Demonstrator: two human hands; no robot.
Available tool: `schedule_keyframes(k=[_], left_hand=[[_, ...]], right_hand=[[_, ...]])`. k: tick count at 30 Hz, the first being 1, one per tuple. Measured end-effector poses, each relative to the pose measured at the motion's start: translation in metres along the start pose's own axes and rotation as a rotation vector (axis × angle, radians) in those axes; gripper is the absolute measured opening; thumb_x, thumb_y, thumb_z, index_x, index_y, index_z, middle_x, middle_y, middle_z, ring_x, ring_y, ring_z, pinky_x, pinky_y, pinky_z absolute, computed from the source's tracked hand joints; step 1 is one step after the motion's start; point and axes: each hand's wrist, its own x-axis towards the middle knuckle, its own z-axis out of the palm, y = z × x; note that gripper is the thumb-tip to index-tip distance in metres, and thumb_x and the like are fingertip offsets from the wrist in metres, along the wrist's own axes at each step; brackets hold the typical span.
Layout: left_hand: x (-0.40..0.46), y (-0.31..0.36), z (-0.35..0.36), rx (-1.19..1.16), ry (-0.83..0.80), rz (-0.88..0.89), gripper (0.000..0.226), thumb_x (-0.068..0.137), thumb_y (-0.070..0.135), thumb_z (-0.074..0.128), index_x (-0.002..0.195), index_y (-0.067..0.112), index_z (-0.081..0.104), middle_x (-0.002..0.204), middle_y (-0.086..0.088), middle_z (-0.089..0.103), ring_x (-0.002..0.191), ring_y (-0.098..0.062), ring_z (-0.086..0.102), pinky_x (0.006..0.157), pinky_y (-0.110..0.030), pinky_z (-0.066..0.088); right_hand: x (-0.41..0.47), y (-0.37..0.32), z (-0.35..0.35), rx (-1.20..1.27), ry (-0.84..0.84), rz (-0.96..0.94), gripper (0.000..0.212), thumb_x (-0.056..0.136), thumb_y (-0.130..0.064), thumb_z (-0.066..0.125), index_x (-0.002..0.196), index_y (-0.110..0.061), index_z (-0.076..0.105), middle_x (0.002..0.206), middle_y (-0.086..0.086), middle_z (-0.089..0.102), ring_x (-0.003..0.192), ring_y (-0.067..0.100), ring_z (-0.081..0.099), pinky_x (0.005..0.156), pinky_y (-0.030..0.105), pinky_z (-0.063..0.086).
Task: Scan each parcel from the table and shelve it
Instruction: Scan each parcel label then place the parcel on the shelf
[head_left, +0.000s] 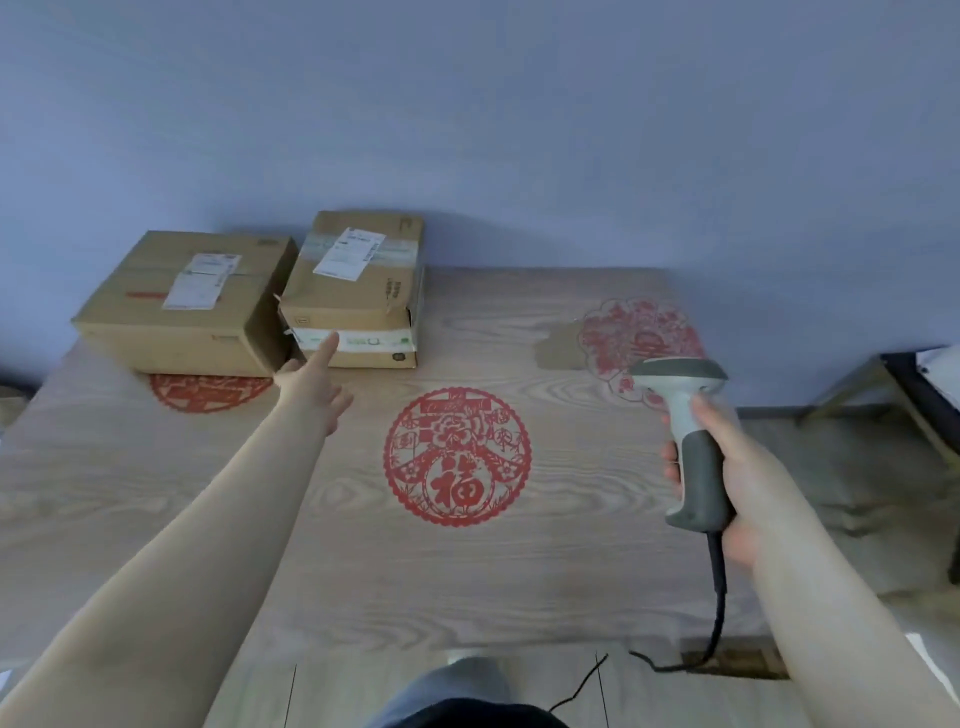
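Parcels are being kept at the far-left corner of the tabletop: a wide, low carton at the left edge and, just beside it on its right, a taller stack made up of a brown box resting on a white-and-green-sided box. White shipping labels are being shown face-up on the wide carton and on the brown box. The left hand is being extended toward the stack, fingers straight, the forefinger lying close to the front face of the lower box; whether contact is being made cannot be told. Nothing is being held in this grip. The right hand is being kept above the right side of the tabletop, its grip closed round the handle of a corded barcode scanner, the head of which is being pointed away toward the far edge. Red paper-cut decorations are being displayed on the wood surface. No shelf is being shown.

For the step in hand, judged to be the fetching of the next parcel, the top box is best being drawn toward the near edge with its label kept upward, the lower box being steadied so that it is not being dragged along, and the scanner being tilted down squarely at the label.
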Motion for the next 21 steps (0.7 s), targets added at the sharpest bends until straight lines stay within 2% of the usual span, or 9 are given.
schedule_keyframes(k=[3,6,8,10,12,14,15,18,21], left_hand=[[0.041,0.031,0.028,0.066,0.117,0.096,0.096,0.081,0.047,0.078,0.156,0.030,0.019,0.155,-0.006,0.036,0.137,-0.034,0.043,0.107,-0.051,0.045],[0.074,0.051,0.051,0.126,0.212,0.116,0.096,0.080,0.049,0.078,0.154,0.032,0.020,0.155,-0.001,0.034,0.139,-0.032,0.038,0.108,-0.052,0.042],[0.093,0.058,0.061,0.132,0.258,0.113,0.094,0.080,0.049,0.077,0.154,0.032,0.021,0.154,-0.001,0.035,0.138,-0.031,0.039,0.106,-0.049,0.042],[0.107,0.059,0.067,0.181,0.302,0.128,0.094,0.078,0.051,0.077,0.153,0.031,0.024,0.152,-0.002,0.039,0.135,-0.029,0.042,0.098,-0.038,0.043],[0.125,0.057,0.065,0.221,0.294,0.124,0.101,0.068,0.056,0.082,0.150,0.027,0.030,0.148,-0.004,0.044,0.130,-0.029,0.048,0.090,-0.033,0.043],[0.145,0.052,0.066,0.179,0.261,0.072,0.120,0.045,0.056,0.094,0.143,0.024,0.033,0.141,-0.006,0.049,0.125,-0.032,0.054,0.090,-0.046,0.052],[0.144,0.049,0.069,0.132,0.230,0.055,0.119,0.044,0.049,0.098,0.140,0.020,0.034,0.139,-0.007,0.051,0.123,-0.033,0.056,0.087,-0.054,0.055],[0.114,0.036,0.089,0.126,0.151,0.087,0.076,0.079,0.021,0.085,0.133,0.011,0.032,0.142,-0.011,0.048,0.125,-0.032,0.054,0.092,-0.054,0.055],[0.090,0.013,0.098,0.189,0.106,0.127,0.075,0.082,0.015,0.081,0.140,0.009,0.034,0.141,-0.009,0.051,0.125,-0.030,0.055,0.090,-0.048,0.056]], right_hand=[[0.035,-0.014,0.005,0.007,0.015,0.029,0.040,0.085,-0.051,0.067,0.106,-0.018,0.069,0.062,-0.003,0.068,0.053,0.008,0.062,0.064,0.028,0.046],[0.059,-0.023,0.009,0.018,-0.021,0.053,0.047,0.074,-0.053,0.070,0.108,-0.020,0.069,0.066,-0.003,0.068,0.053,0.006,0.063,0.060,0.024,0.049],[0.070,-0.026,0.009,0.025,-0.026,0.059,0.050,0.069,-0.053,0.070,0.107,-0.021,0.069,0.069,-0.003,0.070,0.054,0.007,0.064,0.061,0.024,0.050],[0.081,-0.027,0.007,0.031,-0.029,0.067,0.051,0.068,-0.052,0.070,0.108,-0.021,0.069,0.075,-0.003,0.073,0.055,0.009,0.064,0.070,0.029,0.048],[0.090,-0.028,0.004,0.041,-0.028,0.091,0.051,0.072,-0.051,0.070,0.111,-0.018,0.069,0.080,-0.003,0.074,0.057,0.009,0.065,0.073,0.030,0.047],[0.098,-0.029,0.000,0.046,-0.036,0.112,0.052,0.074,-0.050,0.070,0.114,-0.016,0.069,0.086,-0.002,0.073,0.059,0.009,0.064,0.069,0.027,0.050],[0.102,-0.030,-0.002,0.042,-0.041,0.119,0.054,0.073,-0.050,0.070,0.115,-0.015,0.069,0.088,-0.002,0.073,0.059,0.009,0.064,0.067,0.026,0.051],[0.111,-0.033,-0.007,0.027,-0.076,0.136,0.061,0.069,-0.051,0.071,0.117,-0.013,0.069,0.080,-0.002,0.071,0.057,0.008,0.065,0.067,0.027,0.049],[0.117,-0.038,-0.010,-0.006,-0.134,0.157,0.063,0.068,-0.052,0.071,0.116,-0.012,0.069,0.072,-0.001,0.069,0.056,0.007,0.065,0.070,0.028,0.047]])
